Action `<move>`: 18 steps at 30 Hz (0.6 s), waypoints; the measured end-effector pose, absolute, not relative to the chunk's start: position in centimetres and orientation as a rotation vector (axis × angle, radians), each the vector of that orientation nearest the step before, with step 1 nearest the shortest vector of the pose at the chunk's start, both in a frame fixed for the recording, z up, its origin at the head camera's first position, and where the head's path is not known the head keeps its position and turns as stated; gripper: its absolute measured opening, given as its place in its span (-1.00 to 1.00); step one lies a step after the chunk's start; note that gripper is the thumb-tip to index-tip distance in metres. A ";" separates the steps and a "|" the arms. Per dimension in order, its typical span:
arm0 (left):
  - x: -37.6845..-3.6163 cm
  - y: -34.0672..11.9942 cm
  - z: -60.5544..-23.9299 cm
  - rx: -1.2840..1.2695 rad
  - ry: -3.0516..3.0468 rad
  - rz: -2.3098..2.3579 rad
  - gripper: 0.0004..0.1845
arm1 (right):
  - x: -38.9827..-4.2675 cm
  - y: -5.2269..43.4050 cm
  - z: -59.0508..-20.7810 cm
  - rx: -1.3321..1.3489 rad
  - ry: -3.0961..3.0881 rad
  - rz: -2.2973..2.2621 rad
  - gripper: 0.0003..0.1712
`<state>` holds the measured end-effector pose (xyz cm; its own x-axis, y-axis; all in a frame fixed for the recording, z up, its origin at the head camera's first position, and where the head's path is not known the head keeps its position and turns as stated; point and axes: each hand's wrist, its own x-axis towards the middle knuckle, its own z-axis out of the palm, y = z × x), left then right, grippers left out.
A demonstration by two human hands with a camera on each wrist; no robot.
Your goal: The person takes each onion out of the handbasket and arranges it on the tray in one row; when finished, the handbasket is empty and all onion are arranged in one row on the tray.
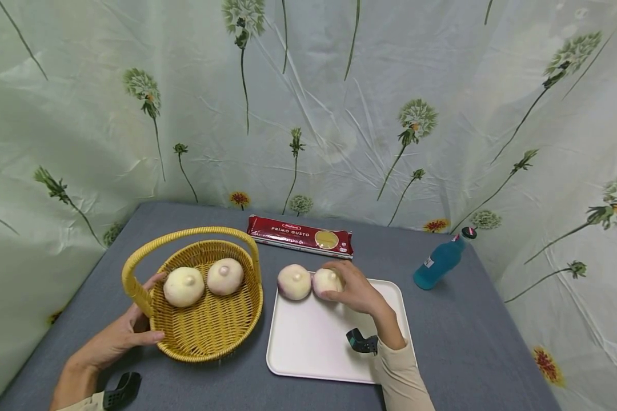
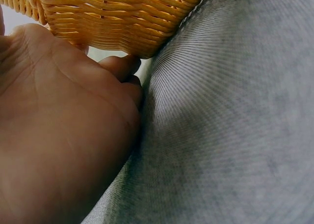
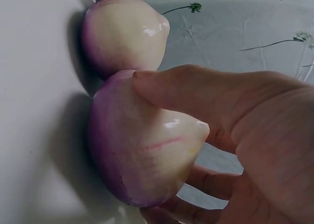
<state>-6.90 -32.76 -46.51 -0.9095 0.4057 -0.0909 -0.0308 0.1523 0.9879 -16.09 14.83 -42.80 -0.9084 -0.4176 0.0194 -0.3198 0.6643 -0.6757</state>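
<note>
My left hand (image 1: pixel 115 337) holds the left side of a yellow wicker basket (image 1: pixel 205 354), thumb at its front and a finger by the handle base. Fingers curl against the basket's underside (image 2: pixel 122 22) in the left wrist view. Two white turnips lie inside, a left one (image 1: pixel 183 287) and a right one (image 1: pixel 225 277). Over a white tray (image 1: pixel 319 348), my right hand (image 1: pixel 357 288) grips a purple-and-white turnip (image 3: pixel 142 150) between thumb and fingers. Another turnip (image 1: pixel 294 282) touches it on the left, at the tray's back left corner.
Behind the tray lies a red pasta packet (image 1: pixel 300 235). A blue bottle (image 1: pixel 439 264) with a dark cap leans to the right of the tray. The grey-covered table (image 1: pixel 473 348) meets a flowered curtain (image 1: pixel 319 103) at the back.
</note>
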 end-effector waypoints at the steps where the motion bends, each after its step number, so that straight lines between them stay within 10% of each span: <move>1: -6.9 -32.8 -46.5 0.367 2.102 1.816 0.15 | -16.1 14.8 -42.8 -0.614 2.740 -1.067 -0.34; 18: -7.0 -33.0 -46.8 0.433 2.108 1.836 0.11 | -16.2 14.9 -43.0 -0.641 2.746 -1.049 -0.33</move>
